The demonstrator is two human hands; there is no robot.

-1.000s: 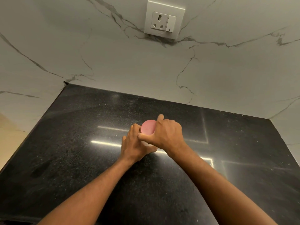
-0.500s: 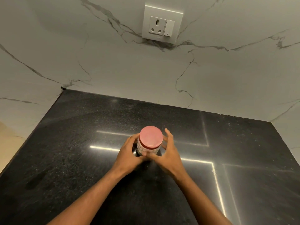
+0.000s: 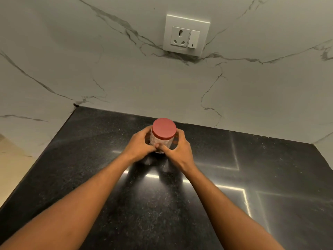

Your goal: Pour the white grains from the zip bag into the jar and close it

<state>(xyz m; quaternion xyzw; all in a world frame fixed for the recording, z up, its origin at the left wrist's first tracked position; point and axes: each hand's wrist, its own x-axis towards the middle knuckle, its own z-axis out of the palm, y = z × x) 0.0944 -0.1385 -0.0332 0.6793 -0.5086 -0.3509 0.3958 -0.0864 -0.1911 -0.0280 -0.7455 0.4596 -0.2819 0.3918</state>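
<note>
A small clear jar filled with white grains stands upright on the black counter, near the back wall. A red lid sits on top of it. My left hand wraps the jar's left side and my right hand wraps its right side, thumbs meeting at the front near the base. No zip bag is in view.
A white marble wall rises right behind the jar, with a socket and switch plate high up. The counter's left edge runs diagonally, with a beige floor beyond it. Bright light reflections streak the counter.
My right hand came off the lid and dropped to the jar's side. Both hands hold the jar, which now stands farther back, closer to the wall.
</note>
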